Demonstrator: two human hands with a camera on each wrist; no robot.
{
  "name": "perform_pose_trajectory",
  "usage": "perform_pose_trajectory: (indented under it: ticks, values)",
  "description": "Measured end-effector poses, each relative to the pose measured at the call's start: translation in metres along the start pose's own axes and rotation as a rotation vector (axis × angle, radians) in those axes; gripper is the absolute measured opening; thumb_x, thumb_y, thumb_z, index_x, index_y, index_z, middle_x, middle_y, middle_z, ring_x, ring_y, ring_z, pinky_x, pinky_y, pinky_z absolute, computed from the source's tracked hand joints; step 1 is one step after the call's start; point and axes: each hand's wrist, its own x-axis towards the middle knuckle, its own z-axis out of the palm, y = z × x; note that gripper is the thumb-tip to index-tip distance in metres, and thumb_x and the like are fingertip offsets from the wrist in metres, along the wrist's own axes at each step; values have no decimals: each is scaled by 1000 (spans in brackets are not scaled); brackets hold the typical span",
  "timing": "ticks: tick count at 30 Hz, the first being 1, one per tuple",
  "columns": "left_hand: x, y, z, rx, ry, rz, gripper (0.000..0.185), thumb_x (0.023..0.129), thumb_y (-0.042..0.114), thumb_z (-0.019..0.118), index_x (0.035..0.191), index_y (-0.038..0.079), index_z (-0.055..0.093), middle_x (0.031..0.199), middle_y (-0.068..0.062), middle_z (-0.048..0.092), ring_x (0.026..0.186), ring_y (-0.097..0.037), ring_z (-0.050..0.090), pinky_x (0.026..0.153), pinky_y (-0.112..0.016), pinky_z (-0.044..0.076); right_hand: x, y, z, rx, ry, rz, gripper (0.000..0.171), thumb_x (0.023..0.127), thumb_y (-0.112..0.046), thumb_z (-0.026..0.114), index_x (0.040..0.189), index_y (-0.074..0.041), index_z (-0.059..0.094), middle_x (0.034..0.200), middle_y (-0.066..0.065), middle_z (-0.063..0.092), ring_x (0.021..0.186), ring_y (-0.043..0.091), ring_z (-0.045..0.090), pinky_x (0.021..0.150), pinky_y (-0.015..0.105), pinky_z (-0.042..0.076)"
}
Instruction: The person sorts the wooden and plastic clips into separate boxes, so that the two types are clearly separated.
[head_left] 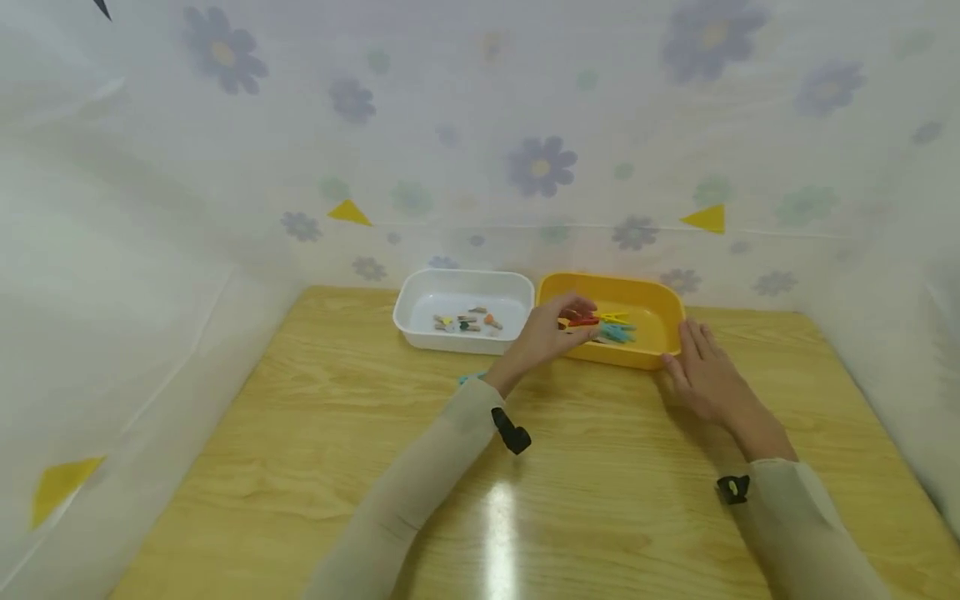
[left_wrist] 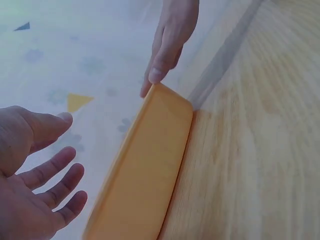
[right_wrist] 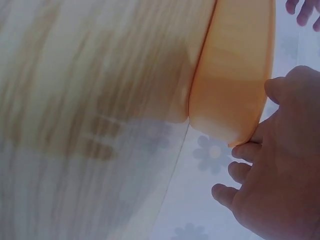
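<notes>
My left hand hovers over the left part of a yellow tray. Its fingers are spread and loosely bent, and in the left wrist view nothing lies between them. Under and beside these fingers are plastic clothespins: red, yellow and several light blue ones. The part of the tray beneath the palm is hidden. At the tray's right end rests my right hand, its fingers extended along the end wall and its thumb touching the rim near the front corner.
Left of the yellow tray stands a white tray with several small wooden clothespins bearing coloured decorations. A light blue piece lies on the wooden table, partly behind my left sleeve. A flowered curtain hangs behind the trays.
</notes>
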Motion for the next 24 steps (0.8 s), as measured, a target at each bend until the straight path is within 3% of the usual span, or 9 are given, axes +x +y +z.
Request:
perform_pose_trajectory:
  ticks: [9, 24]
  values:
    - [-50, -4, -20, -66, 65, -23, 30, 97, 13, 74, 125, 10, 65, 125, -9, 68, 113, -33, 65, 94, -52, 53, -2, 0, 2, -1, 41, 2, 73, 114, -40, 23, 158, 13, 0, 164, 35, -5, 152, 50, -8, 116, 72, 10]
    - [-119, -34, -77, 5, 156, -148, 32, 94, 11, 76, 122, 0, 66, 123, -13, 69, 115, -38, 64, 95, -55, 51, 0, 5, 1, 4, 27, -5, 74, 113, -41, 25, 159, 11, -1, 166, 32, -7, 152, 48, -9, 116, 72, 9]
